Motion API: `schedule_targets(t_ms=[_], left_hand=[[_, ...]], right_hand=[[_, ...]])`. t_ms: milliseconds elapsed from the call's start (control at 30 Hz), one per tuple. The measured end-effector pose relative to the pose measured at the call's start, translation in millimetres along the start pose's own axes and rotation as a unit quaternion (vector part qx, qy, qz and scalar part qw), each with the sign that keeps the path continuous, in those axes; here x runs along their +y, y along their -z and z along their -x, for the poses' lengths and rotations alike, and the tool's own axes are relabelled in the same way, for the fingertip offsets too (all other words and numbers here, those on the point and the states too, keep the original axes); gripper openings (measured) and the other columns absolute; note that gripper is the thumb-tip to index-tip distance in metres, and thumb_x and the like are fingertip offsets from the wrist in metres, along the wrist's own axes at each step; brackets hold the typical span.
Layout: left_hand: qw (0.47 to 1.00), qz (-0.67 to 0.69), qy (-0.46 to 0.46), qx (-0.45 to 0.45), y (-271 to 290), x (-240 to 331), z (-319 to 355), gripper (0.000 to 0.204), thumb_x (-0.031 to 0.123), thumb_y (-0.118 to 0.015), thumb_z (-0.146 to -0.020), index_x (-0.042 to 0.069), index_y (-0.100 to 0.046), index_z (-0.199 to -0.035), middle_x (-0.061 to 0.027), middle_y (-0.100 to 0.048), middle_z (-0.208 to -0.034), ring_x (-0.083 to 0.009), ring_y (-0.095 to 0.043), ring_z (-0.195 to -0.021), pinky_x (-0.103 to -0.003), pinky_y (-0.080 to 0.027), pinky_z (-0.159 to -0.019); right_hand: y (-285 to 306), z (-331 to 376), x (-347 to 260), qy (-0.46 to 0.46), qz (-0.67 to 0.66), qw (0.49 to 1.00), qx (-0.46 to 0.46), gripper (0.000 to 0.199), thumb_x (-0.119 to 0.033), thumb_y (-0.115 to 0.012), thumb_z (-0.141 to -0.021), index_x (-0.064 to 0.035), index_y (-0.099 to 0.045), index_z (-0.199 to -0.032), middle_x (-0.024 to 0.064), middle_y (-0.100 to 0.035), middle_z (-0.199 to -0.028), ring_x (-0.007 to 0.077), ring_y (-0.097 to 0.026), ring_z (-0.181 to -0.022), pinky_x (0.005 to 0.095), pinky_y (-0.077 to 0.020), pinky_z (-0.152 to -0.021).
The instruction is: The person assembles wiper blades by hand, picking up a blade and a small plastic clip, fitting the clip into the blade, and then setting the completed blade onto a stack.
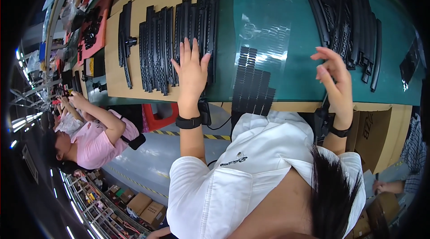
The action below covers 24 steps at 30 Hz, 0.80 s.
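Note:
My left hand (192, 72) lies with spread fingers over the lower part of a row of long black plastic strips (188, 19), and it grips nothing. These strips are side by side on a cardboard sheet (117, 77), and some have perforated edges. To the right, my right hand (337, 80) is raised with half-curled fingers, thumb apart, and nothing visible in it. It is nearest to a second heap of long black strips (354, 23) on the green mat (300, 73). Between the hands lies a clear plastic sheet (264, 19) bearing thin black toothed pieces (253, 82).
Left of the strips, a few more black strips (124, 37) lie beside a small black part (130, 41). Small black parts rest on a red sheet (96, 28) farther left. A co-worker in pink (98, 140) works there. A cardboard box (371, 138) stands below the bench at right.

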<state>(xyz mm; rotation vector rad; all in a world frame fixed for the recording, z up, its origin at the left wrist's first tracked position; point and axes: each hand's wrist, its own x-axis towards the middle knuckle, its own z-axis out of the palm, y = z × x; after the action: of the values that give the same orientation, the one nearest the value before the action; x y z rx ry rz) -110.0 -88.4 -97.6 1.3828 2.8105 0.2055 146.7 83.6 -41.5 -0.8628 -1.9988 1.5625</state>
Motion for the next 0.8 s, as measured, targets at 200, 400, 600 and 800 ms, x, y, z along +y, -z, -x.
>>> schedule_targets(t_ms=[200,400,600,800], left_hand=[[0.997,-0.029,-0.062,-0.041,-3,0,-3,0.063,0.050,-0.038,-0.079,0.009,-0.027,-0.126,-0.0138,-0.019,-0.132,-0.0345,-0.014,-0.122,-0.060,-0.013,-0.090],[0.994,-0.102,-0.021,-0.044,-2,-3,-7,0.068,0.056,-0.037,-0.075,0.012,-0.026,-0.127,-0.0119,-0.018,-0.133,-0.0333,-0.014,-0.122,-0.065,-0.013,-0.086],[0.995,-0.067,-0.003,-0.068,1,-3,-9,0.068,0.055,-0.038,-0.076,0.012,-0.025,-0.127,-0.0111,-0.018,-0.133,-0.0328,-0.013,-0.123,-0.065,-0.014,-0.085],[0.997,0.022,0.009,-0.071,11,-18,-5,0.069,0.055,-0.038,-0.076,0.012,-0.022,-0.128,-0.0107,-0.016,-0.134,-0.0318,-0.012,-0.123,-0.066,-0.012,-0.085]], right_hand=[[28,-1,5,0.005,0.067,0.996,0.058,0.024,-0.005,-0.047,-0.078,-0.0021,-0.049,-0.102,0.0034,-0.053,-0.091,0.0054,-0.042,-0.061,0.0175,-0.0356,-0.057],[36,3,9,0.019,0.091,0.992,0.086,0.020,-0.005,-0.051,-0.077,-0.0030,-0.053,-0.096,0.0014,-0.053,-0.087,0.0049,-0.041,-0.058,0.0178,-0.0341,-0.054],[36,6,14,0.015,0.100,0.991,0.082,0.019,-0.005,-0.051,-0.077,-0.0020,-0.053,-0.095,0.0012,-0.052,-0.085,0.0053,-0.040,-0.058,0.0177,-0.0341,-0.054],[38,6,13,0.017,0.082,0.992,0.089,0.017,-0.005,-0.051,-0.076,-0.0008,-0.052,-0.093,0.0008,-0.049,-0.083,0.0055,-0.040,-0.059,0.0173,-0.0344,-0.056]])
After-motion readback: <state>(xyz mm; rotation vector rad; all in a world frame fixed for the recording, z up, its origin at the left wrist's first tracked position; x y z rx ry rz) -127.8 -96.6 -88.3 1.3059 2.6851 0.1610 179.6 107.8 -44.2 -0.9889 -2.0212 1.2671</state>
